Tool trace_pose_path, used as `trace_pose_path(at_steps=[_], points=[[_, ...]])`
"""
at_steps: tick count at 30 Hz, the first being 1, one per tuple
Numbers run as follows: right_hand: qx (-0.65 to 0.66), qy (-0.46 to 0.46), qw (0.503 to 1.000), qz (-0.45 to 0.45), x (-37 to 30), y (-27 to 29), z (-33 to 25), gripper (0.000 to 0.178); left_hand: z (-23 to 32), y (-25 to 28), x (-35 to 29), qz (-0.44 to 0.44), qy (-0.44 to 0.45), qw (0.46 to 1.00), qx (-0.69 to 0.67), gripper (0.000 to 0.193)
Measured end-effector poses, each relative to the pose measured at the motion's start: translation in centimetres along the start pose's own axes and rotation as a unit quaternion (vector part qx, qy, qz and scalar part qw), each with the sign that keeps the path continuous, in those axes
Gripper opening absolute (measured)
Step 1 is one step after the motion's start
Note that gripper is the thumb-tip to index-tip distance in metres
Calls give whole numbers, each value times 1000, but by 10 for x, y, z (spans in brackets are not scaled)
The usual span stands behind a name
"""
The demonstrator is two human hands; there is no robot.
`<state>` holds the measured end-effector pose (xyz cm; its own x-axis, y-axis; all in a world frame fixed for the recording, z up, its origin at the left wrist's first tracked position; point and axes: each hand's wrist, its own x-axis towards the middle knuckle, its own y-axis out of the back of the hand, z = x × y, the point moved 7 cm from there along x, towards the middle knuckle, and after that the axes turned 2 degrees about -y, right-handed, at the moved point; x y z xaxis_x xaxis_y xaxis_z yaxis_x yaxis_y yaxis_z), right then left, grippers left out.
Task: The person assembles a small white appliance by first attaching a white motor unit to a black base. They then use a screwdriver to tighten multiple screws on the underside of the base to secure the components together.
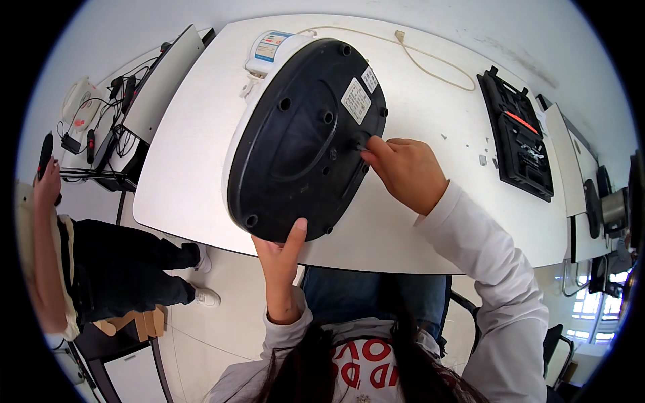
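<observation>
A white appliance with a black oval underside (pixel 289 144) is tipped up on the table, its base turned toward me. Round feet and screw holes dot the base, along with two white labels. My left hand (pixel 279 260) grips its lower edge, thumb on the black plastic and the other fingers hidden behind. At a hole right of the base's middle, my right hand (pixel 410 173) is closed in a pinch. A thin dark piece shows at its fingertips, too small to name. The appliance's white upper part (pixel 272 50) sticks out at the far left.
A black tool case (pixel 517 134) with bits and sockets lies open at the right. Several small metal pieces (pixel 483 160) are scattered beside it. A beige power cord (pixel 430 67) curves along the table's far side. Left, another person's hand (pixel 47 185) holds a dark tool near a cable-strewn table.
</observation>
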<state>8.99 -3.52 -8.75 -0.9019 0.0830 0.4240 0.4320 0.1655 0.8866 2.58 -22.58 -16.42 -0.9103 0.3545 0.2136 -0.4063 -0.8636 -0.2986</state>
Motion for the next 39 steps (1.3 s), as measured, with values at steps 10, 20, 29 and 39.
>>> trace_pose_path(at_steps=[10, 20, 29, 39], points=[[-28, -30, 998, -42, -4, 8, -7, 15, 0, -2, 1, 0, -6, 1000, -10, 68], [-15, -153, 988, -1, -3, 12, 2, 35, 2, 0, 1, -15, -26, 999, 19, 66], [-28, -154, 984, 83, -9, 17, -10, 22, 0, 2, 0, -4, -30, 999, 17, 66], [107, -178, 972, 110, -20, 20, 0, 20, 2, 0, 0, 3, -32, 999, 4, 63]])
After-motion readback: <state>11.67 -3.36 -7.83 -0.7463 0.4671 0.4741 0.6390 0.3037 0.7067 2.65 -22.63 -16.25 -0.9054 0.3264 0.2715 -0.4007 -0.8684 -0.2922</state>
